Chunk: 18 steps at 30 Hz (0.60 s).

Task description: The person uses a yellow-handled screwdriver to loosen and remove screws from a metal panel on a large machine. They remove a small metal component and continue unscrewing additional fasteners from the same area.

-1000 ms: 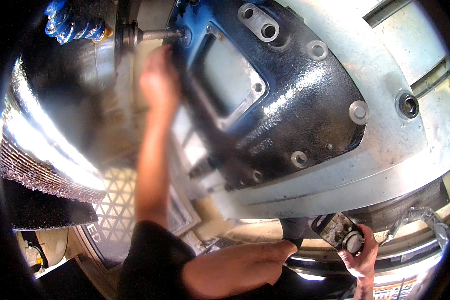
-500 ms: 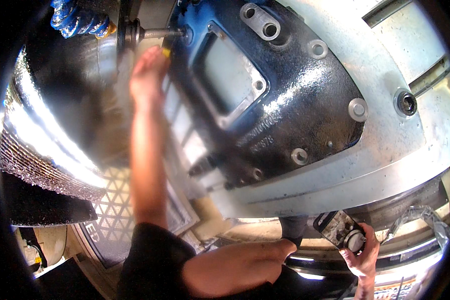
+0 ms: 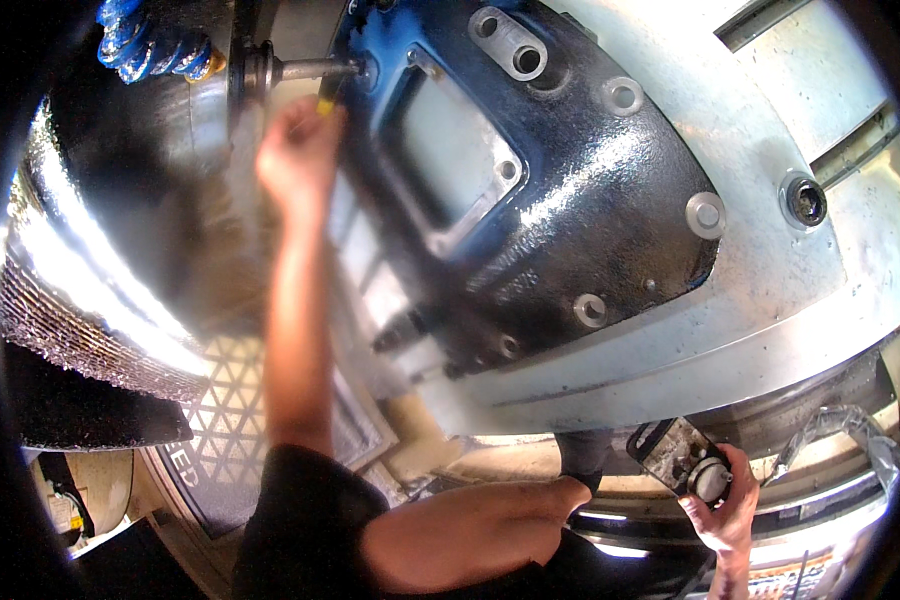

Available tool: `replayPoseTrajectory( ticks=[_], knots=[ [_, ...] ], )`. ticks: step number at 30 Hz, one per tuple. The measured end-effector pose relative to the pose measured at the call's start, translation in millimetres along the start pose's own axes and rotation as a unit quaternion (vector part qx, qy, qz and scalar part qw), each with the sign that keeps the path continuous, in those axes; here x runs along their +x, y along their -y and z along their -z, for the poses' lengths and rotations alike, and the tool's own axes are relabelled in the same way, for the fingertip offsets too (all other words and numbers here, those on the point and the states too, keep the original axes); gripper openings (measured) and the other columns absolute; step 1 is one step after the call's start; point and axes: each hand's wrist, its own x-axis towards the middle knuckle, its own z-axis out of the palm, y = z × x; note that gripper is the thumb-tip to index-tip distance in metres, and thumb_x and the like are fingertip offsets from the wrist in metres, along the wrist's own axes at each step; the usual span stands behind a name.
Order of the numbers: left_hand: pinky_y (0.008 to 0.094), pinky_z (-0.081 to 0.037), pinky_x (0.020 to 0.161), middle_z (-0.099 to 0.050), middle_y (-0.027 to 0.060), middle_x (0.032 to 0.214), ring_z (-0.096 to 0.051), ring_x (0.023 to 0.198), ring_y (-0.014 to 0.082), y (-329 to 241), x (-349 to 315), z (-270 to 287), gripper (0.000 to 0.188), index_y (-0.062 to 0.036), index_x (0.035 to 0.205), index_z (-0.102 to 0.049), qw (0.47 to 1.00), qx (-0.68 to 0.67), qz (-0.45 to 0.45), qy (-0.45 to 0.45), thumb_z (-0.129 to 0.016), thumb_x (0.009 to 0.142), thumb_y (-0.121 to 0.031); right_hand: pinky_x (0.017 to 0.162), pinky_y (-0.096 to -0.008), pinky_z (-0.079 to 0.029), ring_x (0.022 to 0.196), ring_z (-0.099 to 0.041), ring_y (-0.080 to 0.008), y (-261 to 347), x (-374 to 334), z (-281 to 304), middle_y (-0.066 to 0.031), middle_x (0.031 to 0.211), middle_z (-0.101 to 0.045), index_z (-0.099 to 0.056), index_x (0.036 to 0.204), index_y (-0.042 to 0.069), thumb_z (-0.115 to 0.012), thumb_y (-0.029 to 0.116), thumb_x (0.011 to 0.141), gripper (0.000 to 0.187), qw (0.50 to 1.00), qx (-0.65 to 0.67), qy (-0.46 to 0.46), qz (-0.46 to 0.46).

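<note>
Since the earlier frame the left hand [image 3: 298,160] has risen toward the upper left, fingers closed around a yellow-tipped tool [image 3: 326,102] beside the black casting [image 3: 560,210]. At lower right, the right hand [image 3: 725,505] grips a grey pendant controller [image 3: 680,458] below the steel plate [image 3: 790,300].

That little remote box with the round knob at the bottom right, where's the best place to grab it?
Probably by the long sides of the handheld control box, below the round dial, coming from underneath. The right hand holds it that way, leaving the dial and the face clear for a thumb.
</note>
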Motion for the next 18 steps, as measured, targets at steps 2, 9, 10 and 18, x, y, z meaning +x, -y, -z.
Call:
replayPoseTrajectory(
  ticks=[2,9,10,18],
  knots=[
    [0.0270,-0.055,0.081,-0.076,0.0072,0.092,-0.070,0.084,0.0124,-15.6,-3.0,0.9,0.032,0.0003,0.106,-0.073,0.997,0.070,-0.004,-0.008,-0.083,0.081,-0.016,0.082,-0.0397,-0.052,0.091,-0.066,-0.0317,-0.9,-0.4,0.6,-0.0190,0.100,-0.064,-0.057,0.118,-0.004,-0.084,0.060,0.070,0.085,1.000,0.005,0.004,-0.006],
    [0.0292,-0.056,0.080,-0.077,0.0133,0.090,-0.074,0.085,0.0166,-27.0,-3.9,-3.2,0.032,-0.0017,0.104,-0.077,0.982,0.183,-0.047,-0.012,-0.078,0.079,-0.021,0.082,-0.0394,-0.052,0.090,-0.066,-0.0313,-0.5,0.9,-0.3,-0.0190,0.099,-0.064,-0.056,0.118,-0.005,-0.085,0.059,0.070,0.085,1.000,0.003,-0.006,0.015],
    [0.0292,-0.056,0.079,-0.077,0.0134,0.090,-0.074,0.084,0.0158,-26.5,-4.1,-3.0,0.032,-0.0020,0.105,-0.077,0.980,0.188,-0.061,-0.011,-0.078,0.080,-0.021,0.082,-0.0394,-0.052,0.090,-0.066,-0.0312,-0.8,0.8,0.0,-0.0190,0.099,-0.064,-0.056,0.118,-0.005,-0.085,0.059,0.070,0.085,1.000,0.001,-0.005,0.015],
    [0.0265,-0.053,0.083,-0.076,0.0032,0.100,-0.067,0.092,0.0083,3.9,9.4,5.0,0.023,-0.0048,0.112,-0.076,0.995,0.002,-0.045,0.093,-0.071,0.095,-0.020,0.082,-0.0396,-0.053,0.091,-0.066,-0.0311,0.9,0.3,0.3,-0.0193,0.100,-0.064,-0.056,0.118,-0.005,-0.083,0.061,0.072,0.085,1.000,-0.014,-0.008,0.010]
  ],
)
